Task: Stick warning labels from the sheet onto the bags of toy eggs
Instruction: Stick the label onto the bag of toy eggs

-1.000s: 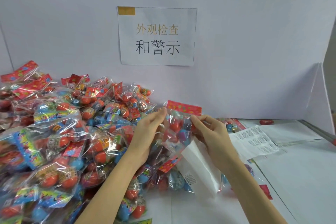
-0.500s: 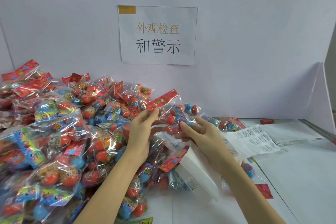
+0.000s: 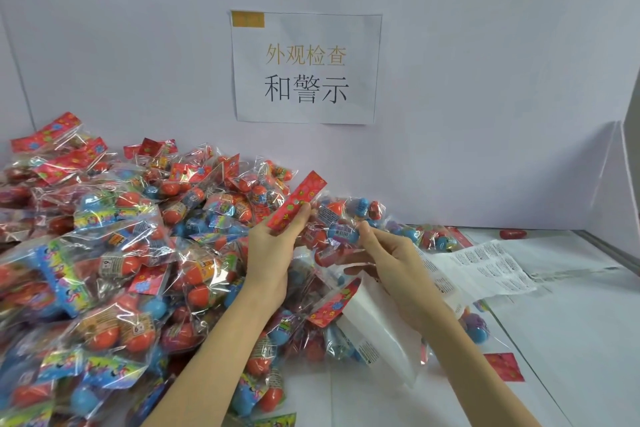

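I hold one clear bag of red and blue toy eggs (image 3: 341, 218) above the table between both hands. My left hand (image 3: 273, 250) grips its red header card (image 3: 298, 199), which tilts up to the right. My right hand (image 3: 388, 260) pinches the bag's clear body from the right side. The white label sheet (image 3: 485, 267) lies flat on the table just right of my right hand. A large heap of similar egg bags (image 3: 114, 253) fills the left half of the table.
A white backing strip (image 3: 377, 329) lies under my right wrist. A few bags (image 3: 436, 236) lie by the wall near the sheet. One loose red egg (image 3: 512, 234) sits at the back right. A paper sign (image 3: 306, 68) hangs on the wall. A metal table edge (image 3: 609, 253) runs at right.
The held bag has turned: its red header swung from the top right over to my left hand and now tilts diagonally. My right hand shifted along the bag's clear body.
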Tool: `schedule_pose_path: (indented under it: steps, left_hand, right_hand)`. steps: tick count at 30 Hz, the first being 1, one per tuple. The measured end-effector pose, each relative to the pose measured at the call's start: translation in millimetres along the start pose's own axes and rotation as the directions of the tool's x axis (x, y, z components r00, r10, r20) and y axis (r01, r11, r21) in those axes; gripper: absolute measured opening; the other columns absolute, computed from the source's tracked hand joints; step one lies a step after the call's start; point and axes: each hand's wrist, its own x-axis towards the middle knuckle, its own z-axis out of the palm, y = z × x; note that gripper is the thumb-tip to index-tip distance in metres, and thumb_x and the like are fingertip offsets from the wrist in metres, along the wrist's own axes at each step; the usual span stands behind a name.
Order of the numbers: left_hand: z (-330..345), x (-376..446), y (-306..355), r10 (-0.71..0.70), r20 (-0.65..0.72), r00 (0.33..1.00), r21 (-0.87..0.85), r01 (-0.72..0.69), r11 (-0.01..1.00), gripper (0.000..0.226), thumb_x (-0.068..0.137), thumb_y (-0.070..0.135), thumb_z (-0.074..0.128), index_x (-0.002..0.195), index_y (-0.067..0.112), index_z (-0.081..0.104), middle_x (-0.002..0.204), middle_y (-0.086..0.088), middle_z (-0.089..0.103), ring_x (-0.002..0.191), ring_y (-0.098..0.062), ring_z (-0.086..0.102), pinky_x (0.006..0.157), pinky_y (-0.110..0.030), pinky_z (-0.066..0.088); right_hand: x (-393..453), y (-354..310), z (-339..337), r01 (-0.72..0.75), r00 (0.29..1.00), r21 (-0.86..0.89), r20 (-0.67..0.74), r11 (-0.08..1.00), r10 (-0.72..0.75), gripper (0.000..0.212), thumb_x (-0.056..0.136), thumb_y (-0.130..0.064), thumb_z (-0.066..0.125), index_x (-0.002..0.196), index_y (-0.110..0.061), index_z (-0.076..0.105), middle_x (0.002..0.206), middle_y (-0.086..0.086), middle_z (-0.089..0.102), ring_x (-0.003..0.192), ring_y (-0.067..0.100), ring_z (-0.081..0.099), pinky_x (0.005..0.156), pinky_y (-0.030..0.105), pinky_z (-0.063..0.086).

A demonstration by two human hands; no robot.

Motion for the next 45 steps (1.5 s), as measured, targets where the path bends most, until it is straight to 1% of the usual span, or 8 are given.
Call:
schedule_pose_path:
  steps: [6,12,18,22,27,33,38,45]
  left_hand:
    - [-6.4,7.5,-7.3,0.18,-0.061,0.982,0.183,-0.166,0.969,0.05,0.081,0.03,0.09,0.114,0.017,0.055,0.099,-0.008,0.066,0.077,-0.016,0.072,0.067,-0.023,0.06]
    - [2.5,5.0,-6.5,-0.029,0.269,0.963,0.154,-0.013,0.988,0.075,0.082,0.073,0.073,0.132,0.018,0.066,0.125,-0.007,0.074,0.118,-0.026,0.071,0.099,-0.041,0.057]
    - [-2.6,10.6,-10.7,-0.106,0.047,0.993,0.031,0.105,0.994,0.029,0.094,0.024,0.078,0.111,0.001,0.072,0.109,-0.019,0.077,0.108,-0.039,0.074,0.094,-0.051,0.06]
    - [-1.7,8.2,-5.9,-0.059,0.141,0.988,0.002,0.059,0.998,0.023,0.1,0.012,0.068,0.117,-0.002,0.074,0.119,-0.017,0.076,0.111,-0.033,0.074,0.088,-0.048,0.061]
    - [0.2,6.1,-0.7,-0.161,0.076,0.984,-0.122,0.169,0.978,0.02,0.098,0.004,0.067,0.115,-0.006,0.061,0.105,-0.025,0.075,0.098,-0.038,0.076,0.088,-0.05,0.063]
    - [1.6,4.8,4.5,-0.126,0.049,0.991,-0.089,0.13,0.988,0.069,0.081,0.034,0.089,0.129,-0.008,0.062,0.117,-0.021,0.075,0.107,-0.033,0.074,0.102,-0.055,0.056]
    - [-2.8,5.6,1.5,-0.066,-0.05,0.997,-0.037,0.065,0.997,0.018,0.089,0.036,0.081,0.088,0.019,0.084,0.099,-0.006,0.081,0.099,-0.024,0.078,0.094,-0.047,0.059]
    - [-3.8,4.9,-0.8,0.051,-0.103,0.993,0.017,-0.049,0.999,0.032,0.083,0.042,0.079,0.095,0.013,0.082,0.096,-0.005,0.081,0.097,-0.018,0.078,0.09,-0.04,0.06]
  right_hand:
    - [-1.6,0.7,-1.5,0.154,0.97,-0.045,-0.183,0.987,-0.16,0.034,0.105,-0.042,0.053,0.125,-0.026,0.076,0.083,0.006,0.079,0.076,0.024,0.078,0.072,0.022,0.058]
    - [-4.5,5.6,4.1,0.265,0.959,-0.414,0.017,0.871,-0.283,0.043,0.092,-0.053,0.066,0.135,-0.048,0.066,0.125,-0.012,0.057,0.112,0.003,0.06,0.097,0.02,0.051]
    - [0.1,5.2,2.9,0.274,0.926,-0.378,-0.143,0.884,-0.348,0.014,0.094,-0.029,0.078,0.108,-0.034,0.077,0.109,-0.015,0.07,0.101,0.006,0.068,0.089,0.028,0.056]
    - [3.6,5.0,-3.4,0.148,0.954,-0.301,-0.209,0.942,-0.216,0.036,0.096,-0.04,0.071,0.129,-0.028,0.068,0.114,-0.014,0.072,0.104,0.001,0.069,0.087,0.019,0.056]
    - [3.8,4.4,-10.0,0.146,0.953,-0.317,-0.211,0.937,-0.219,0.015,0.098,-0.032,0.072,0.11,-0.029,0.08,0.095,-0.017,0.077,0.09,0.003,0.071,0.082,0.023,0.057]
    - [3.2,4.4,-10.4,0.119,0.971,-0.25,-0.174,0.961,-0.165,0.011,0.097,-0.029,0.076,0.09,-0.021,0.08,0.079,-0.005,0.076,0.072,0.007,0.068,0.07,0.018,0.054]
    - [1.7,0.7,-8.6,0.107,0.986,-0.164,-0.109,0.981,-0.126,0.018,0.099,-0.022,0.074,0.087,-0.01,0.075,0.081,0.008,0.076,0.078,0.025,0.073,0.072,0.028,0.059]
    - [-0.9,-4.2,-5.1,-0.068,0.996,-0.029,0.047,0.997,0.069,0.034,0.099,-0.043,0.063,0.117,-0.014,0.068,0.102,0.001,0.082,0.096,0.02,0.078,0.084,0.032,0.059]
